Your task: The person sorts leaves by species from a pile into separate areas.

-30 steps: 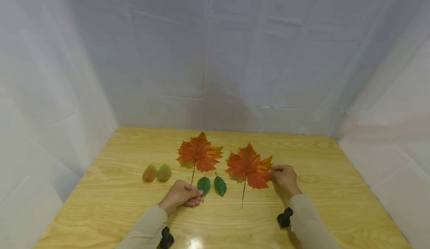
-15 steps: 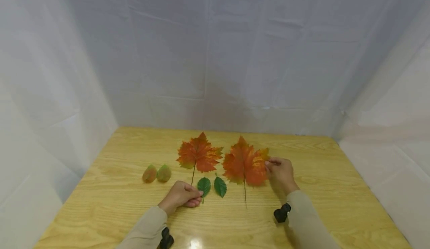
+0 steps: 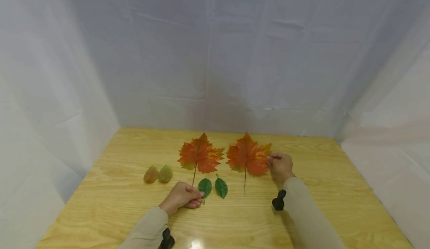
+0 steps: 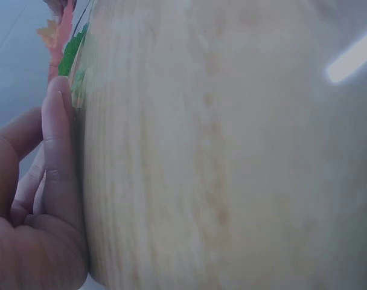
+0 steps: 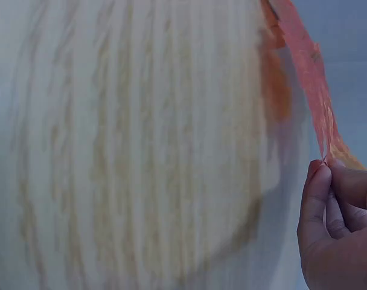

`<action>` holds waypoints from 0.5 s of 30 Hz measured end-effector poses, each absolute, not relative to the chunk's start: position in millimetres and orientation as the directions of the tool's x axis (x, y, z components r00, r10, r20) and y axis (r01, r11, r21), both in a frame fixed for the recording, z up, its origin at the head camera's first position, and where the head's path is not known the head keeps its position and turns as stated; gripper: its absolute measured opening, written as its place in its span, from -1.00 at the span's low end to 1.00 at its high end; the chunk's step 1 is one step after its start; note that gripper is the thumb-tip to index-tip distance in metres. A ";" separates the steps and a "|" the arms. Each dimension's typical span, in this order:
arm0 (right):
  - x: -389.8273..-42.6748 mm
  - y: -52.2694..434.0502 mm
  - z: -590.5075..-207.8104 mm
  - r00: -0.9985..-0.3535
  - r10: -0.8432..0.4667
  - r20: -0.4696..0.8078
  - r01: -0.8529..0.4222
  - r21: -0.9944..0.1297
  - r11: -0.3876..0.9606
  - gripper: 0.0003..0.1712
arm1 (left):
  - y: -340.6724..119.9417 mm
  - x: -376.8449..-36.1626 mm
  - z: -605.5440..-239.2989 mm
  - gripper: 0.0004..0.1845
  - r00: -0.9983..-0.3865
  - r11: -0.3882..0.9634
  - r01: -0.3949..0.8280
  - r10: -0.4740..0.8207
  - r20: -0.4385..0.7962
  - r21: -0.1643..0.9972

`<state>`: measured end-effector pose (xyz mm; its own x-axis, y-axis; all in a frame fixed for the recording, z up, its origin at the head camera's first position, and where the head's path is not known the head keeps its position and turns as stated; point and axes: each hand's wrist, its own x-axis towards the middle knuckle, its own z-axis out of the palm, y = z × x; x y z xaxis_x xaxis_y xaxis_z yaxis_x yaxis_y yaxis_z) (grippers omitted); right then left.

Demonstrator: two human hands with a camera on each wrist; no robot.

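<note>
Pinched between thumb and fingertips of the right hand (image 3: 280, 165), the right maple leaf (image 3: 248, 155) is held by its right edge, the blade lifted slightly off the table (image 3: 319, 189); the right wrist view shows the thin orange edge caught at the fingertips (image 5: 319, 175).

Going left to right: two small yellow-green leaves (image 3: 158, 174) lie side by side near the table's left part. Next comes the left maple leaf (image 3: 200, 155), flat, stem toward the person. Below it the left hand (image 3: 183, 196) rests on the wood with fingers curled, its fingertips at the stem end of a small dark green leaf (image 3: 204, 186); whether it truly pinches that leaf I cannot tell. A second dark green leaf (image 3: 221, 187) lies just beside the first. Then the held maple leaf, level with its twin and close to it.

That leaf looks very light, thin and floppy, likely to bend or flutter, so a gentle pinch at the blade's edge or on the stiffer stem (image 3: 245, 183) seems the safest hold.
</note>
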<state>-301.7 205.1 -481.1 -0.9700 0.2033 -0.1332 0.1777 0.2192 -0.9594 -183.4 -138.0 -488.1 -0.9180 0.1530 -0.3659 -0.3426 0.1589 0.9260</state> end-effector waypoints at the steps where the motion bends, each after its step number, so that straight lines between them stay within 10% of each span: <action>1: -303.0 206.0 -484.5 -0.970 0.204 -0.130 0.175 -0.959 0.223 -0.65 | -138.1 -183.6 -488.4 -0.83 -0.918 0.158 -0.340 0.156 -0.364 0.927; 15: -303.7 202.7 -493.0 -0.972 0.232 -0.030 0.133 -0.886 0.445 -0.71 | -139.0 -183.1 -490.4 -0.82 -0.920 0.161 -0.328 0.169 -0.353 0.931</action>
